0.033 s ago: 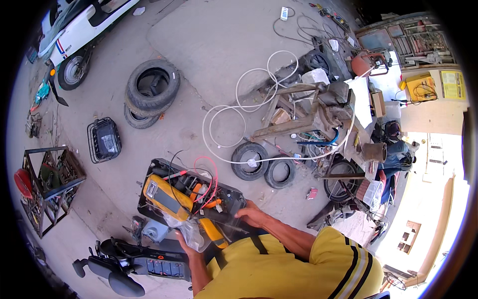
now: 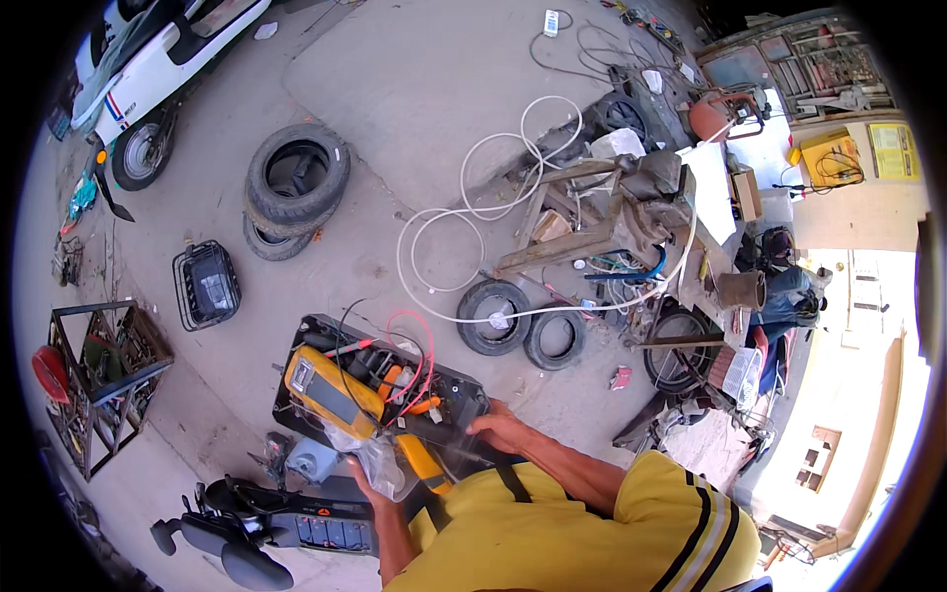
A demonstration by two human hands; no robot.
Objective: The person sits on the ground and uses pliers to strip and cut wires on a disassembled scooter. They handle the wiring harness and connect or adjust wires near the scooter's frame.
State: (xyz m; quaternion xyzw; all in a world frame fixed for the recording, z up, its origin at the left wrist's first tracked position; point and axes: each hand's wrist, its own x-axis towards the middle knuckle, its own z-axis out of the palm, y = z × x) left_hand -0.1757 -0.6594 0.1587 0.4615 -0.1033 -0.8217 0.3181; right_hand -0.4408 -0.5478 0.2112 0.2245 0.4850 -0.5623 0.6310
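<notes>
My right hand (image 2: 493,426) is closed on the right end of a black tray (image 2: 462,403). My left hand (image 2: 371,485) grips the tray's near side, beside a crumpled clear plastic bag (image 2: 380,459); its fingers are partly hidden. Inside the tray lie a yellow-and-grey multimeter (image 2: 333,390) with red and black leads (image 2: 428,342), and orange-handled tools (image 2: 395,381). A second yellow-and-grey instrument (image 2: 419,456) sits at the tray's near edge. Below the tray, a black scooter (image 2: 286,530) stands at the lower left.
Stacked tyres (image 2: 292,178) lie on the concrete floor, with a wire basket (image 2: 207,283) and a metal scrap rack (image 2: 109,395) leftward. Two more tyres (image 2: 493,321) lie near a coiled white hose (image 2: 424,266) and cluttered wooden frame (image 2: 562,252). A white scooter (image 2: 163,69) stands upper left.
The view has shifted slightly, so the surroundings sit a little differently in the picture. The tray and both my hands look the same.
</notes>
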